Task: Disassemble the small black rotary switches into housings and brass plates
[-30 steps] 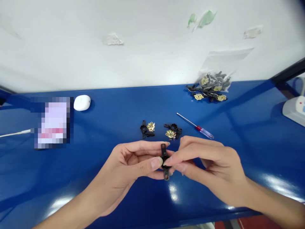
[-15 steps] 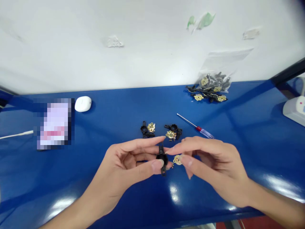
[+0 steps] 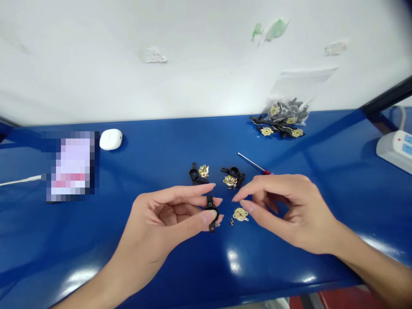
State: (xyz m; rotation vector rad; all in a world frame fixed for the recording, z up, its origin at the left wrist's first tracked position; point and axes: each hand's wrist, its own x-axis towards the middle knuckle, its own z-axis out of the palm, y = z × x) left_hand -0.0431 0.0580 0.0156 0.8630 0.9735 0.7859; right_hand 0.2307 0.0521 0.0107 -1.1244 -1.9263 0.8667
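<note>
My left hand [image 3: 167, 219] pinches a small black plastic part [image 3: 211, 211] between thumb and fingers, just above the blue table [image 3: 154, 257]. Right of it a round brass disc [image 3: 240, 214] lies on the table, with a tiny screw [image 3: 231, 222] beside it. My right hand [image 3: 289, 210] hovers over the disc, its fingers curved and apart, holding nothing. Behind the hands lie two small groups of black and brass parts [image 3: 199, 173] [image 3: 233, 177].
A red-handled screwdriver [image 3: 254, 164] lies behind my right hand. A clear bag with several black and brass parts [image 3: 283, 120] leans on the white wall. A white oval device [image 3: 110, 139] and a blurred card [image 3: 71, 166] sit left. A white power strip [image 3: 394, 150] is at the right edge.
The brass disc came off the black part and now lies on the table. My right hand let it go and drew back right; my left hand moved slightly left with the black part.
</note>
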